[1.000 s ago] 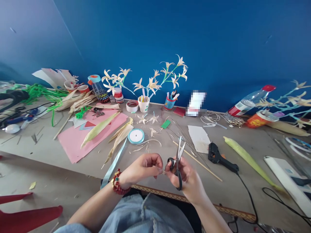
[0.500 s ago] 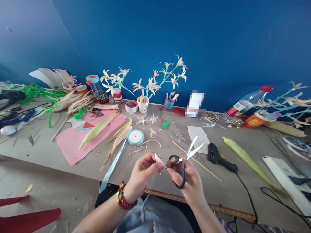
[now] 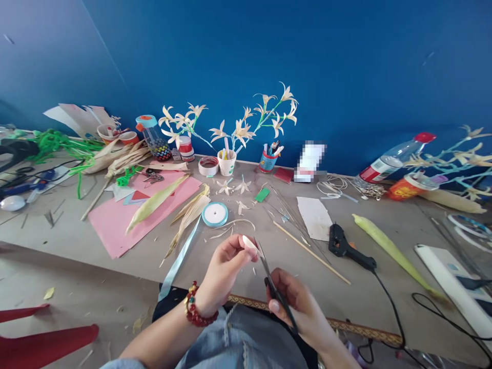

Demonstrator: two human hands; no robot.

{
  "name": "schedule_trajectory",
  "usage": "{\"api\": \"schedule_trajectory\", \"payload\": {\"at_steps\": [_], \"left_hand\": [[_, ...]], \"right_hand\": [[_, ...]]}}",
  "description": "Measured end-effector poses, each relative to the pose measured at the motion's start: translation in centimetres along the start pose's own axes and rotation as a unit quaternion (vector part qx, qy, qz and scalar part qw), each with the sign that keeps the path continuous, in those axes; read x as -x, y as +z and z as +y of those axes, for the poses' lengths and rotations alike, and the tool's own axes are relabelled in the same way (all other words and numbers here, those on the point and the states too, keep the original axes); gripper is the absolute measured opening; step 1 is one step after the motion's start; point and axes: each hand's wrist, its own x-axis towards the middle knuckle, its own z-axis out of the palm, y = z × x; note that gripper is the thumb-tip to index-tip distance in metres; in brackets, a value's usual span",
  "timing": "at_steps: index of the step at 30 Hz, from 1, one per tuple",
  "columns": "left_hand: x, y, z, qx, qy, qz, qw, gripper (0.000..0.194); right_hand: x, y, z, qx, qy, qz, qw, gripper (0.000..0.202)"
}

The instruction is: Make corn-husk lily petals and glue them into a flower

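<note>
Between the thumb and fingers of my left hand (image 3: 225, 269) is a small cream husk petal (image 3: 249, 244), its rounded end pointing up and left. My right hand (image 3: 299, 300) grips black-handled scissors (image 3: 269, 277), seen nearly edge-on. Their blade tips reach up to the petal's right end, close beside my left fingertips; whether they touch it I cannot tell. Just beyond my left hand lie thin husk strips (image 3: 234, 223) and a roll of light blue ribbon (image 3: 215, 214). Small star-shaped husk flowers (image 3: 224, 186) rest further back.
A black glue gun (image 3: 351, 251) with a trailing cable lies to the right, near a green husk (image 3: 388, 248). A wooden stick (image 3: 311, 252) crosses the table before it. Pink paper (image 3: 111, 228) lies left. Cups, a bottle (image 3: 400, 159) and husk-flower stems stand along the blue wall.
My right hand has turned the scissors from pointing up-right to pointing up-left, bringing the blades to the petal. My left hand, still pinching the petal, has shifted slightly up and left.
</note>
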Motion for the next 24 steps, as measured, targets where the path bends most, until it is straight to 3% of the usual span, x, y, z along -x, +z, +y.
{"api": "schedule_trajectory", "payload": {"at_steps": [24], "left_hand": [[-0.37, -0.44, -0.04, 0.008, 0.006, -0.021, 1.0, 0.012]], "right_hand": [[-0.28, -0.31, 0.55, 0.012, 0.025, 0.014, 1.0, 0.062]]}}
